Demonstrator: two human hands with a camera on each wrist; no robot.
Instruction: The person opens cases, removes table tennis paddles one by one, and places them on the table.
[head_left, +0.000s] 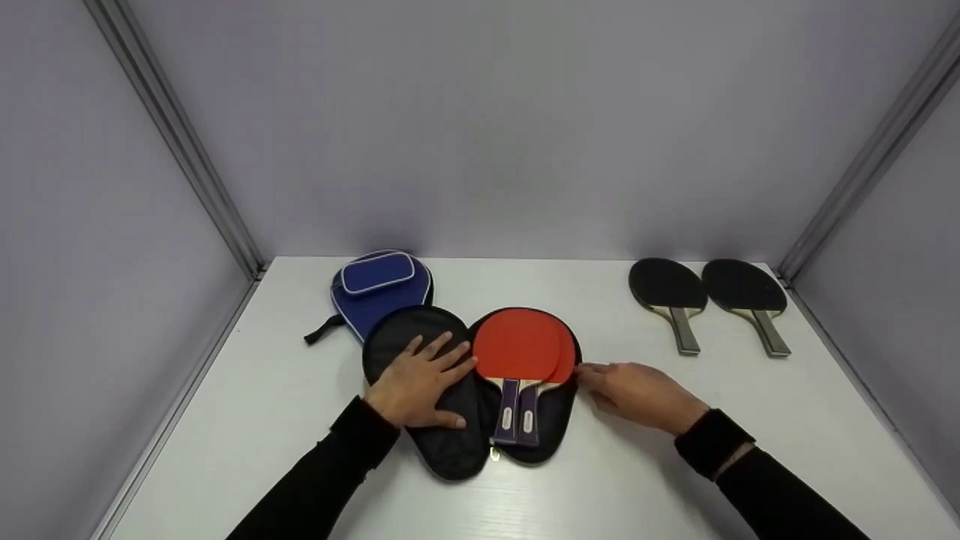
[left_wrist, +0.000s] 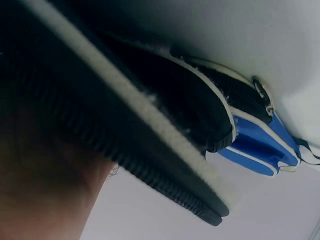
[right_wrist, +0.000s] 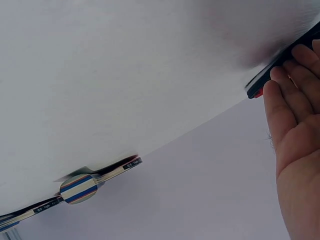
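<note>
A black paddle case (head_left: 551,435) lies unfolded on the white table. In its right half two table tennis paddles (head_left: 517,345) overlap, red faces up, their purple handles pointing toward me. My left hand (head_left: 424,382) rests with spread fingers on the case's left half (head_left: 454,457). From the left wrist, the zipper edge (left_wrist: 150,177) of that half crosses close in front of the palm. At the case's right edge, my right hand (head_left: 637,390) touches the rim with its fingertips. The right wrist view shows those fingers (right_wrist: 280,107) nearly straight along the edge.
Behind the left half, partly covered by it, lies a blue case (head_left: 382,289) with white piping and a black strap (head_left: 324,330). Two black paddles stand apart at the back right, one (head_left: 667,285) left of the other (head_left: 745,286). Grey walls (head_left: 525,150) enclose the table.
</note>
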